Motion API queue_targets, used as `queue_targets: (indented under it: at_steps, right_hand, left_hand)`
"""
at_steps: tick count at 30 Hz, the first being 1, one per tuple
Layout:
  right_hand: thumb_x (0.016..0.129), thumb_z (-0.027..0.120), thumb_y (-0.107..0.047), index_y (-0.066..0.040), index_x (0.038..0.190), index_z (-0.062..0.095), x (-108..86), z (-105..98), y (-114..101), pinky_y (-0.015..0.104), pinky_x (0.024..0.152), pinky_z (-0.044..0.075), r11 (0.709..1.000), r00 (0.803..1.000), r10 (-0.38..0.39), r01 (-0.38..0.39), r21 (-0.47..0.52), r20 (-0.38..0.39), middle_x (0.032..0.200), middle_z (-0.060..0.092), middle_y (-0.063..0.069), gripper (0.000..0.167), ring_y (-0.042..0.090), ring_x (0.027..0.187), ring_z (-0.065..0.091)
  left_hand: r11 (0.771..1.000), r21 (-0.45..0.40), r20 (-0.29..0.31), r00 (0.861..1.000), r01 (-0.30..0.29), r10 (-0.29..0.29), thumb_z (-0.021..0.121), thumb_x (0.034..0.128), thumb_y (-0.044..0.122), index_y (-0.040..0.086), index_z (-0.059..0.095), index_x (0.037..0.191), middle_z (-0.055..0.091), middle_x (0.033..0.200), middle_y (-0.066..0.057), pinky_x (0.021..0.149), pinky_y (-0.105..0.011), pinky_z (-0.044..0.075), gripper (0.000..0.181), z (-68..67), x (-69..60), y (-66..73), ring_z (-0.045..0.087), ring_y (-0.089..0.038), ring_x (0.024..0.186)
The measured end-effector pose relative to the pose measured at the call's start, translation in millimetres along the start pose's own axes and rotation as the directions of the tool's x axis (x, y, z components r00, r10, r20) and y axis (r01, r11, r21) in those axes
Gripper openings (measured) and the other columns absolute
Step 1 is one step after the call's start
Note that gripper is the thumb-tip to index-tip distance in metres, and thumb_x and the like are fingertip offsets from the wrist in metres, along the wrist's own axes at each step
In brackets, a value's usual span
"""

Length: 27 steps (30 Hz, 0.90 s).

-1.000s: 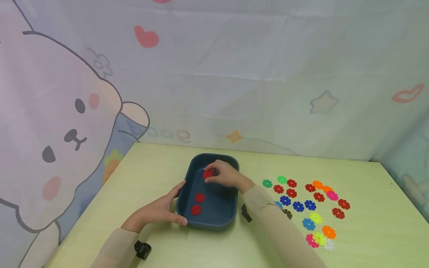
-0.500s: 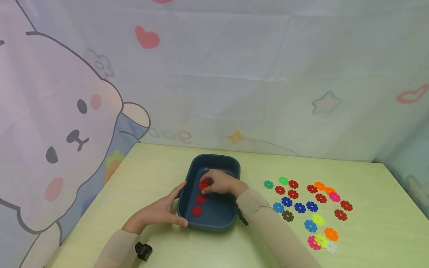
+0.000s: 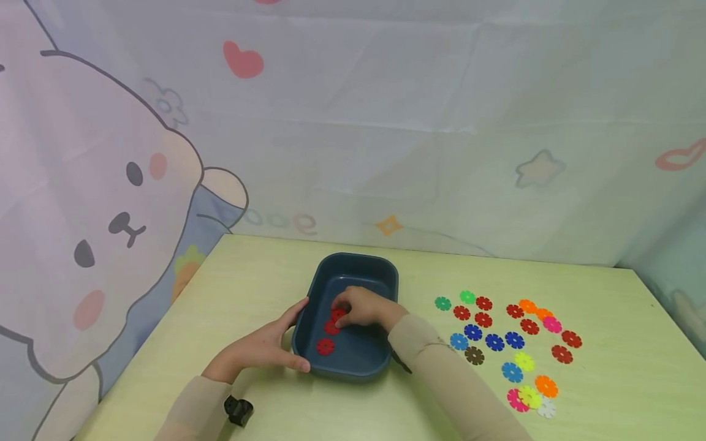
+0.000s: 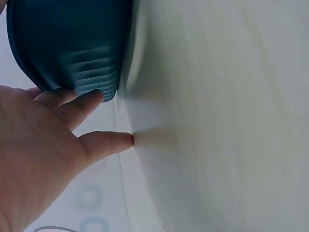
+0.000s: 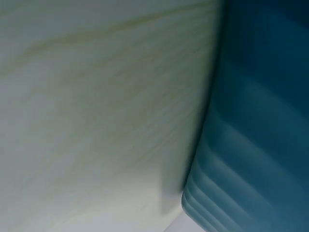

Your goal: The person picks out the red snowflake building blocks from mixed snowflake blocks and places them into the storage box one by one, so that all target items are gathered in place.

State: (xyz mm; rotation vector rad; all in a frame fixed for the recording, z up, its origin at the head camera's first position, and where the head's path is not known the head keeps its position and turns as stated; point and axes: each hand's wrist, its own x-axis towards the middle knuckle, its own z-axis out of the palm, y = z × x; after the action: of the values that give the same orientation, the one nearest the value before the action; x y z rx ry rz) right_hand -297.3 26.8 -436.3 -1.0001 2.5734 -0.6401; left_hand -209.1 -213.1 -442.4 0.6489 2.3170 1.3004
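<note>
A dark blue tub (image 3: pixel 353 371) stands on the table. My left hand (image 3: pixel 259 352) lies against its left side, thumb at the near left corner and fingers spread; in the left wrist view, the hand (image 4: pixel 53 130) touches the tub (image 4: pixel 72 38) with nearly straight fingers. Inside, my right hand (image 3: pixel 364 308) pinches a red notched disc (image 3: pixel 338 313) that slightly overlaps a second red disc (image 3: pixel 331 327). Nearer lies a third red disc (image 3: pixel 325 346). The right wrist view has only the tub's outer wall (image 5: pixel 251 145) and table, no hand.
Right of the tub, many notched discs lie scattered on the table (image 3: pixel 265 263): green, dark red, blue (image 3: pixel 494 342), brown (image 3: pixel 474 355), orange (image 3: pixel 546 386), pink, yellow and white. A printed cloth (image 3: pixel 358 122) hangs behind the table's far edge.
Within the tub, my right hand has moved nearer with its red disc, from the far part down to the other red discs. My left hand has stayed at the tub's side.
</note>
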Motion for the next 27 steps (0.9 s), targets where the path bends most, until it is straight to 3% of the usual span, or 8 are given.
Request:
queue_targets:
  at_steps: [20, 27]
  right_hand:
    - [0.082, 0.078, -0.020, -0.009, 0.116, 0.068, 2.0, 3.1, 3.5, 0.030, 0.079, 0.048, 0.999, 0.999, 0.030, -0.031, 0.026, 0.018, 0.092, 0.065, 0.002, 0.037, 0.014, 0.084, 0.056]
    - [0.085, 0.076, -0.023, -0.008, 0.121, 0.066, -2.0, -7.0, -0.3, 0.033, 0.085, 0.048, 0.995, 0.999, -0.007, 0.010, 0.101, -0.032, 0.103, 0.065, 0.006, 0.040, 0.018, 0.094, 0.058]
  left_hand:
    - [1.000, 0.013, -0.012, 1.000, -0.005, 0.005, 0.083, 0.0750, 0.036, 0.017, 0.002, 0.157, 0.026, 0.156, -0.015, 0.110, -0.060, 0.024, 0.117, 1.4, -0.3, 0.0, 0.025, -0.034, 0.143]
    - [1.000, 0.007, -0.007, 1.000, -0.013, 0.013, 0.083, 0.0760, 0.035, 0.016, 0.001, 0.157, 0.022, 0.157, -0.015, 0.110, -0.059, 0.025, 0.117, 0.6, -0.9, -0.7, 0.026, -0.035, 0.142]
